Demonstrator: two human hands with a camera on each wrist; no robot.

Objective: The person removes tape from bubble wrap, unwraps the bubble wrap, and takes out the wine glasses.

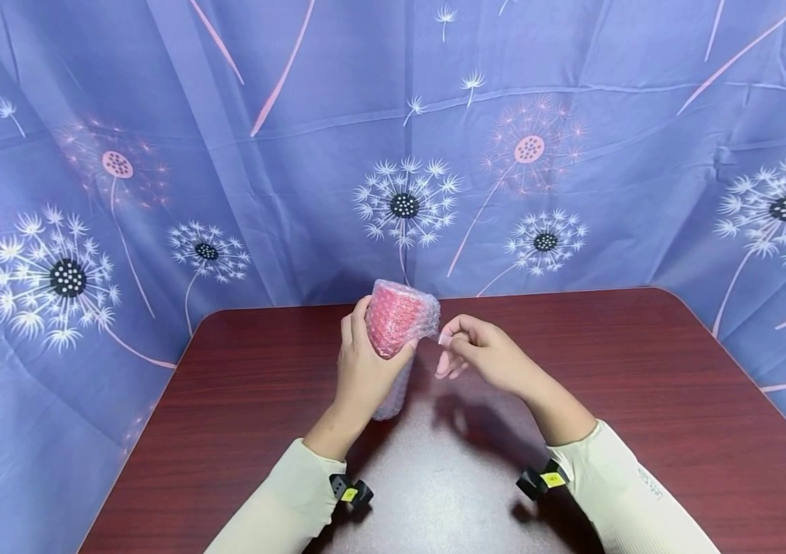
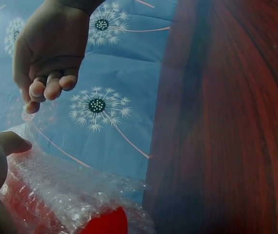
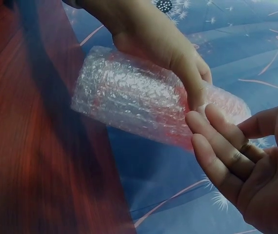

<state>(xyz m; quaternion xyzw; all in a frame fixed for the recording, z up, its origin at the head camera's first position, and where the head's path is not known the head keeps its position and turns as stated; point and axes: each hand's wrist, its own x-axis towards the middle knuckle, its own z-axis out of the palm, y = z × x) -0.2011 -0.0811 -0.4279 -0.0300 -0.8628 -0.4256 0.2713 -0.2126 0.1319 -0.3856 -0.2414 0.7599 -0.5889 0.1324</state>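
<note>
My left hand [image 1: 364, 362] grips a red object wrapped in bubble wrap [image 1: 400, 312], holding it tilted over the table. Its fingers lie along the far left side and its thumb on the near right. Through the wrap the object looks rounded and red, but its kind cannot be made out. In the left wrist view, bare red [image 2: 109, 222] shows at the wrap's open end. My right hand [image 1: 486, 354] is just right of the bundle, thumb and forefinger pinching a small clear strip [image 2: 28, 124], seemingly tape, that runs to the wrap. Its other fingers are loosely bent.
A dark red wood-grain table [image 1: 261, 385] lies beneath both hands, with a bright glare at its near middle. Behind it hangs a blue cloth [image 1: 310, 208] printed with dandelions. Each forearm wears a black wrist camera [image 1: 351, 491].
</note>
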